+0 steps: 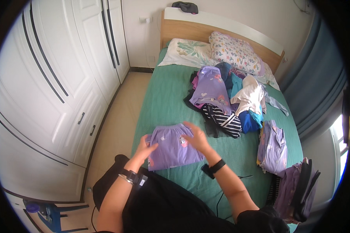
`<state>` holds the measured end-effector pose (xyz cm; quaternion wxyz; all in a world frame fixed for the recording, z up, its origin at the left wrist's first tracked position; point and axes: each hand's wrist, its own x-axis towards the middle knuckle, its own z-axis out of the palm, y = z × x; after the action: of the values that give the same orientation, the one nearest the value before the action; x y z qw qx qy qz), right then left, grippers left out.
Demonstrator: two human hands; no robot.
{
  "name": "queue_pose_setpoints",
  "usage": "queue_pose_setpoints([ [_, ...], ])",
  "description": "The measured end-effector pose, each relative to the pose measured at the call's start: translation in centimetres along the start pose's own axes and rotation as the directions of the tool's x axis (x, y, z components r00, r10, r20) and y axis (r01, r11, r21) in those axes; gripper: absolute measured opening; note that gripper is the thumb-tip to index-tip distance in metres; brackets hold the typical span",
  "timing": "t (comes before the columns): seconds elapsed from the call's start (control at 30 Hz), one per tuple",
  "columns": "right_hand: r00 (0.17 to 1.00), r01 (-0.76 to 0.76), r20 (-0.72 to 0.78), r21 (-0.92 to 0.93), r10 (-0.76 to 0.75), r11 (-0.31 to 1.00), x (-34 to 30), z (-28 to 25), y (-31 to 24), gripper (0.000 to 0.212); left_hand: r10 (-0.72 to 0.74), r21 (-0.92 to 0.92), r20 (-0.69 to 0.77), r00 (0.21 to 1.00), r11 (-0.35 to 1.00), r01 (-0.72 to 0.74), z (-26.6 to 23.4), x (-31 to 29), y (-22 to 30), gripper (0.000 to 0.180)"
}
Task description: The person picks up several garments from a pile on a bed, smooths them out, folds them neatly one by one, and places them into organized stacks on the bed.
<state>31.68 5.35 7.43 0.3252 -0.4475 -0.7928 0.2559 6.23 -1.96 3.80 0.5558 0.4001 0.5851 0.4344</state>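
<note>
A light purple elastic-waist garment (169,151), shorts or folded pants with small cartoon prints, lies flat on the near part of the bed, its gathered waistband away from me. My left hand (144,150) is at its left edge, thumb and fingers apart. Over its upper right side is my right hand (197,138), the fingers spread near the end of the waistband. Neither hand appears to grip the cloth, though some fingertips are hard to make out.
Beyond lies a heap of loose clothes with a purple top (212,87) and a striped garment (223,118). Folded purple clothes (273,149) rest at the right, and more garments (293,190) are stacked at the near right corner. White wardrobes (58,77) line the left.
</note>
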Motion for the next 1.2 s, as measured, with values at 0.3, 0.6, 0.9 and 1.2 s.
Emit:
queue_pose_setpoints([
  [0.3, 0.964, 0.197, 0.258, -0.523, -0.066, 0.829, -4.8, 6.8, 1.0, 0.060, 0.356, 0.627, -0.203, 0.912, 0.763, -0.159, 1.9, -0.4, -4.6, 0.079],
  [0.6, 0.962, 0.191, 0.271, -0.581, -0.033, 0.791, -0.9, 7.8, 2.5, 0.061, 0.466, 0.882, 0.351, 0.813, 0.127, -0.454, 4.8, 3.4, -1.8, 0.068],
  [0.9, 0.967, 0.199, 0.239, -0.478, -0.092, 0.855, 0.2, 6.8, 3.2, 0.054, 0.327, 0.931, 0.314, 0.891, 0.078, -0.356, 2.8, 4.7, -3.5, 0.064],
  [1.2, 0.892, -0.184, -0.433, -0.098, 0.125, 0.978, -1.9, 0.5, 6.0, 0.022, 0.021, 0.944, 0.208, 0.978, 0.258, -0.206, -4.2, -0.8, -2.3, 0.070],
])
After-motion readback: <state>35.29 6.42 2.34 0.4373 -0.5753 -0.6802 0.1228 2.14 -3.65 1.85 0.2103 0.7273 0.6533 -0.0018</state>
